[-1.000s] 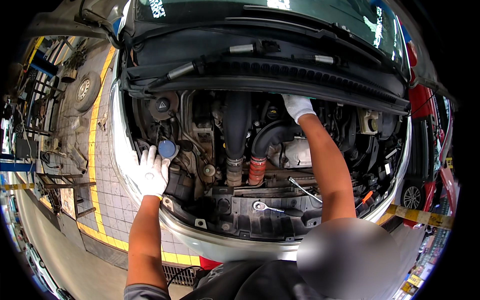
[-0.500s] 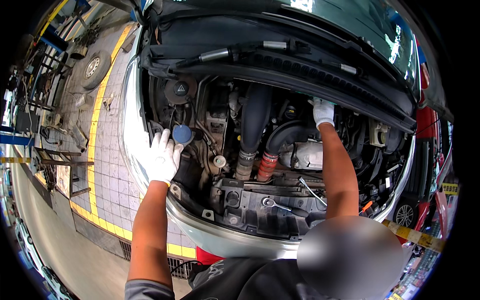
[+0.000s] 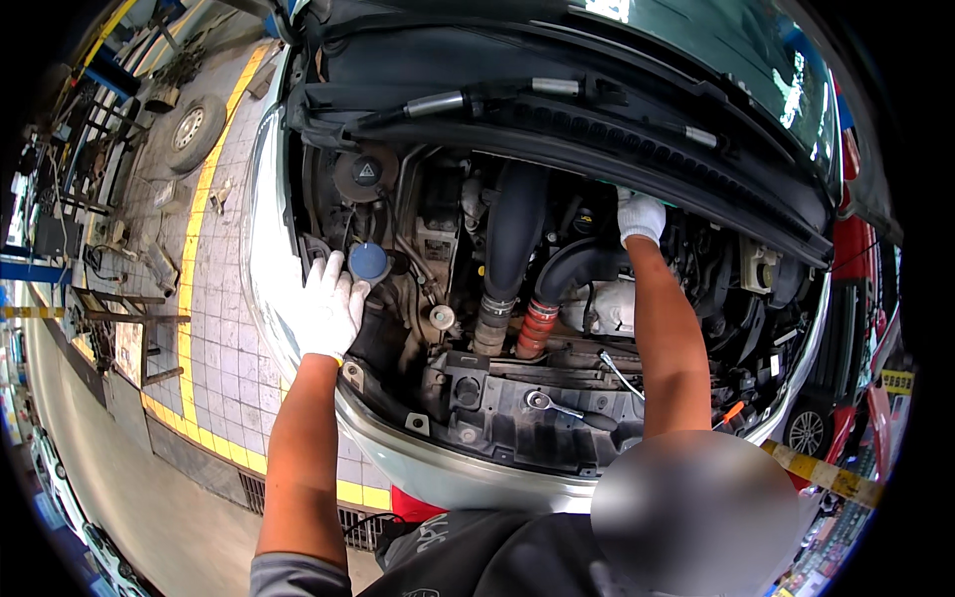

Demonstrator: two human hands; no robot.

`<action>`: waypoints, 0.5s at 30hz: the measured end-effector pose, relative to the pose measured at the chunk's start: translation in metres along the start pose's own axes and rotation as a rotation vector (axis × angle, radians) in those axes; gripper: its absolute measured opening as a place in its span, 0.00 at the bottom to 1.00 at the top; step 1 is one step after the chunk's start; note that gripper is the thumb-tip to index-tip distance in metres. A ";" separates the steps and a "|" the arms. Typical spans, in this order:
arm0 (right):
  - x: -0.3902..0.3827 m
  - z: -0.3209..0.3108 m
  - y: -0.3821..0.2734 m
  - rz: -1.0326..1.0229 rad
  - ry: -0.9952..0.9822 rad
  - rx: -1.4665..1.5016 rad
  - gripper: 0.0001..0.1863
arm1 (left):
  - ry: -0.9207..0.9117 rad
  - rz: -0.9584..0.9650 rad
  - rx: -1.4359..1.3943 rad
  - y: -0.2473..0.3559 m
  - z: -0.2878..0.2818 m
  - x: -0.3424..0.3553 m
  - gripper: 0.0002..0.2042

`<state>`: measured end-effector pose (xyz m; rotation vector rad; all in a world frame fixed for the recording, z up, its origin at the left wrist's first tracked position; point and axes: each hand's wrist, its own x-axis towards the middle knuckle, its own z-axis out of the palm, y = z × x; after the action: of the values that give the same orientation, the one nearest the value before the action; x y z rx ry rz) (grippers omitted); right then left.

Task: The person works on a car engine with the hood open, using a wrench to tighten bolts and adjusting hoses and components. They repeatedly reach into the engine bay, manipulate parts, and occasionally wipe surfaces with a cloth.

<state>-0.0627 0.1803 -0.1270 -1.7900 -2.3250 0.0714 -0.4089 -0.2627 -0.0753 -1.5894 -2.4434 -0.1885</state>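
Observation:
My left hand (image 3: 330, 306), in a white glove, lies with its fingers stretched over the car's left fender edge, beside a round blue cap (image 3: 367, 261). It holds nothing. My right hand (image 3: 642, 216), gloved in white too, reaches deep into the engine bay (image 3: 477, 398) under the edge of the black cowl (image 3: 557, 149). Its fingertips are hidden there, next to a bit of green; what they touch I cannot make out. Close by on its left are a black filler cap (image 3: 585, 219) and a curved black hose (image 3: 572, 267) with a red coupling (image 3: 538, 328).
On the front panel lie a ratchet (image 3: 557, 406) and a long chrome tool (image 3: 619, 371); an orange handle (image 3: 733, 411) sticks up at the right. Wiper arms (image 3: 438, 104) cross the cowl. A loose wheel (image 3: 195, 133) and a metal stand (image 3: 129, 318) are on the tiled floor at left.
My right hand has shifted slightly, its fingers now further out of sight under the cowl. My left hand stays on the fender. The whole view has moved a little.

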 end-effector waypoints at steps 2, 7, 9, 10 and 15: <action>0.000 0.018 0.006 -0.072 0.214 -0.042 0.33 | 0.009 0.003 -0.003 0.001 -0.001 0.001 0.15; 0.028 0.059 0.045 -0.164 0.016 0.439 0.16 | 0.005 0.002 -0.021 0.001 0.005 0.001 0.15; 0.029 0.057 0.047 -0.132 -0.030 0.492 0.20 | -0.016 -0.003 -0.023 0.002 0.000 0.003 0.15; 0.030 0.056 0.050 -0.086 -0.084 0.533 0.23 | -0.026 -0.004 -0.026 0.003 -0.001 0.003 0.15; 0.021 0.036 0.031 -0.010 -0.115 0.271 0.36 | -0.032 0.005 -0.020 0.002 -0.002 0.002 0.16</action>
<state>-0.0454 0.2114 -0.1642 -1.6792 -2.2690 0.4759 -0.4074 -0.2600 -0.0728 -1.6185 -2.4690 -0.1880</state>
